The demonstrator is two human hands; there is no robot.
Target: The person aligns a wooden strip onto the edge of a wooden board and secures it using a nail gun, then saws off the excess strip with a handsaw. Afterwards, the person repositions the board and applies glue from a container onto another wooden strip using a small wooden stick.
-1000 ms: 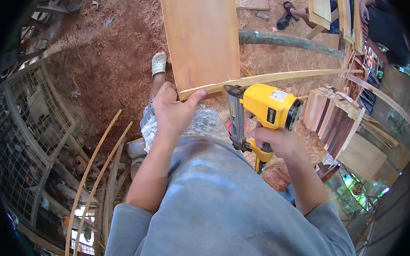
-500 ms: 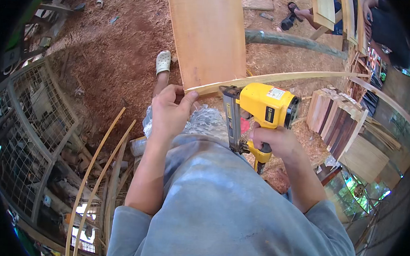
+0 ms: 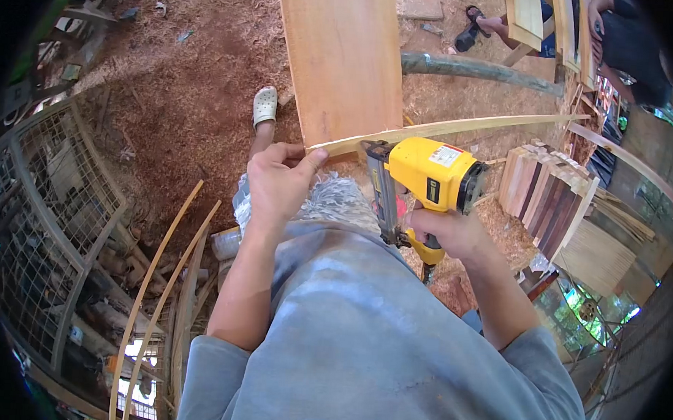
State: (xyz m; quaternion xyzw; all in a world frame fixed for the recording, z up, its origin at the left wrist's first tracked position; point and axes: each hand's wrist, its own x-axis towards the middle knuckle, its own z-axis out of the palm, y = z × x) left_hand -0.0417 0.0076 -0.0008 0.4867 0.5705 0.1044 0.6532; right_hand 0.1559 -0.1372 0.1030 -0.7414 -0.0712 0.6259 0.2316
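A yellow and black nail gun [image 3: 426,169] is gripped by its handle in my right hand [image 3: 449,230]. Its nose meets a long thin wooden strip [image 3: 470,128] that runs along the near end of a wide wooden board [image 3: 344,66]. My left hand [image 3: 281,178] pinches the left end of this strip against the board's corner, thumb on the near side. The strip reaches out past the board to the right and bends slightly. My right fingers are partly hidden behind the gun's handle.
Shavings cover the ground. Stacked wood blocks [image 3: 543,190] stand at right; a wire-mesh frame [image 3: 54,218] and two thin curved strips [image 3: 153,292] lie at left. A round pole [image 3: 481,71] crosses behind the board. Another person [image 3: 634,51] is at upper right.
The view has shifted slightly. Both hands keep their hold, and the nail gun's nose stays at the strip with little visible movement.
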